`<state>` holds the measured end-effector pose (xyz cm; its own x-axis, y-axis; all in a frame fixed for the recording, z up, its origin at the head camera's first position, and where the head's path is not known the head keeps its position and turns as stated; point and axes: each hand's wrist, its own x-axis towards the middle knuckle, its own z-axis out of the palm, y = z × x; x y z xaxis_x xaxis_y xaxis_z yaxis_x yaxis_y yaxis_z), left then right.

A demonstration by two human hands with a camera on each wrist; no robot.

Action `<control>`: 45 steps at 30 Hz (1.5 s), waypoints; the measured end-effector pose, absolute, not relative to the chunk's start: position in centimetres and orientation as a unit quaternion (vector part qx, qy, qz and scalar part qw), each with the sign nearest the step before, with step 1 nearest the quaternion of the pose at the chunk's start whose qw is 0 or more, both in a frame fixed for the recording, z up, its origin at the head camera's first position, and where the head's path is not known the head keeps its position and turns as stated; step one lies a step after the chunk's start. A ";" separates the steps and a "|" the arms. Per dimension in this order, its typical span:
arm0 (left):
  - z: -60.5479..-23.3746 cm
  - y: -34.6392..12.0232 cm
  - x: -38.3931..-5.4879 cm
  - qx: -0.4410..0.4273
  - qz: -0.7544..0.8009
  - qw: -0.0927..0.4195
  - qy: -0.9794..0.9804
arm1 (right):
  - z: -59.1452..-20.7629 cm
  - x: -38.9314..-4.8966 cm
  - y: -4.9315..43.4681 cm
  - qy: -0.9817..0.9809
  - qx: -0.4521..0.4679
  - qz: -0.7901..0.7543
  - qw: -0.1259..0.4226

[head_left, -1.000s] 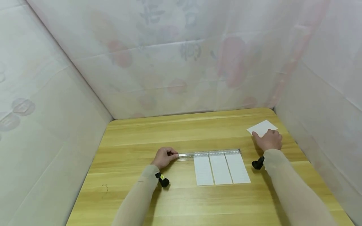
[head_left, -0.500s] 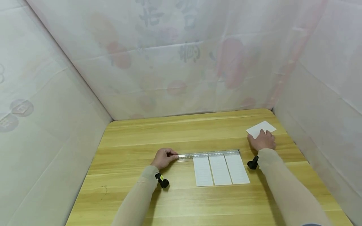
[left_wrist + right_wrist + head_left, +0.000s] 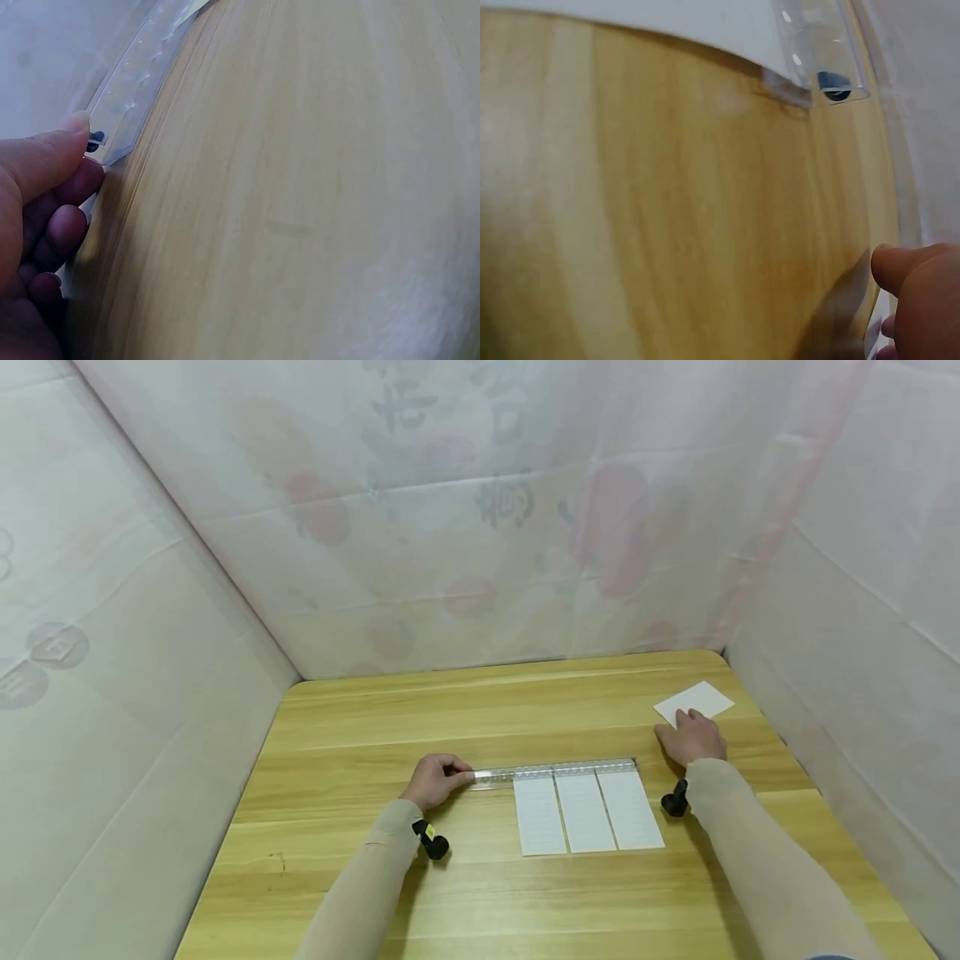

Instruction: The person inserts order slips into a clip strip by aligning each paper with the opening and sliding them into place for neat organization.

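A long clear plastic strip (image 3: 495, 778) with a dark piece at each end lies across the middle of the table. My left hand (image 3: 435, 780) pinches its left end between thumb and fingers, and the left wrist view shows the thumb over the strip's end (image 3: 124, 112). Under the strip's right part, the top edges of three white paper slips (image 3: 587, 810) line up side by side. At the back right, my right hand (image 3: 693, 739) rests its fingers on the near edge of a separate white paper (image 3: 701, 697). The right wrist view shows its thumb (image 3: 889, 268) extended.
The wood-grain table (image 3: 360, 718) has rounded far corners. Pale printed cloth walls (image 3: 450, 568) enclose it at the back and both sides. A black wrist camera (image 3: 431, 840) is worn on each wrist.
My right hand has shifted a little left and towards me, uncovering more of the white paper. The left hand and the strip with the three slips have stayed in place.
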<state>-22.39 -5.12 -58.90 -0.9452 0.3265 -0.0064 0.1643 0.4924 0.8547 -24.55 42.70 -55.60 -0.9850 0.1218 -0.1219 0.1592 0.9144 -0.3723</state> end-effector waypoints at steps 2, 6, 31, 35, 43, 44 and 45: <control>-58.9 -5.1 -22.4 0.143 0.482 0.084 0.860 | -55.8 -24.4 42.8 0.980 0.056 -0.182 0.050; -58.9 -5.0 -22.5 0.144 0.481 0.087 0.860 | -56.1 -24.0 43.0 0.987 0.024 -0.152 0.055; -58.2 -5.7 -23.0 0.114 0.487 0.085 0.862 | -54.8 -19.5 40.8 0.987 -0.009 -0.154 0.054; -58.4 -6.1 -22.7 0.114 0.489 0.087 0.861 | -55.2 -18.6 40.2 0.986 0.005 -0.161 0.046; -58.9 -7.3 -22.4 0.115 0.482 0.076 0.865 | -55.2 -17.9 39.2 0.985 0.019 -0.173 0.000; -58.9 -7.3 -22.3 0.117 0.483 0.076 0.864 | -55.1 -17.9 39.3 0.986 0.023 -0.166 -0.015; -58.9 -7.3 -22.3 0.119 0.486 0.075 0.863 | -55.1 -18.0 39.4 0.986 0.029 -0.161 -0.028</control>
<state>-22.27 -7.33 -58.87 -0.9606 0.2774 -0.0143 0.1317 0.5002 0.8559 -18.03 39.37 -55.11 -0.9967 0.0669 0.0455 0.0489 0.9462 -0.3198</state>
